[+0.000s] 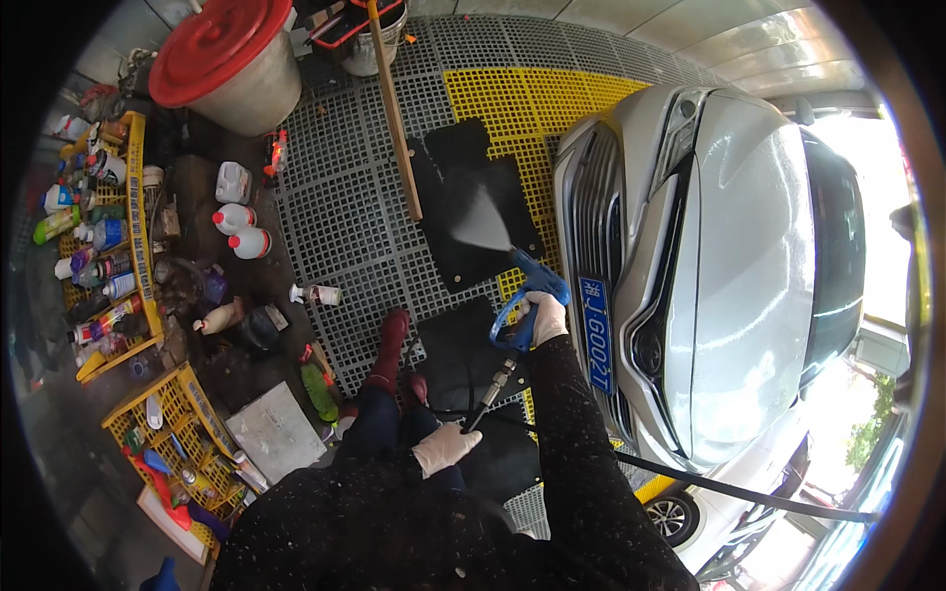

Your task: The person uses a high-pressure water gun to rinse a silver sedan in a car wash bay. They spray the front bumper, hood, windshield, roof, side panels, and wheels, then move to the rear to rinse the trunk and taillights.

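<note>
My right hand [547, 316], in a pale glove, grips a blue high-pressure spray gun [539, 278]. A white fan of water [482, 221] leaves its nozzle and falls over a black rubber floor mat [484, 188]. Below the gun's handle, a metal coupling [501, 378] joins it to a black hose [475, 418]. My gloved left hand [446, 448] is closed around that hose, just under the coupling. Close to the right of the gun is the front of a silver car [750, 258], its bonnet wet and its licence plate [597, 336] facing me.
A wooden pole [395, 118] leans across the grey floor grating [347, 199]. At left are yellow racks [140, 221] of bottles, loose jugs [250, 242] and a red-lidded bin [247, 89]. A spray bottle [324, 295] lies near my boots [390, 347]. The hose crosses right, by another car [728, 524].
</note>
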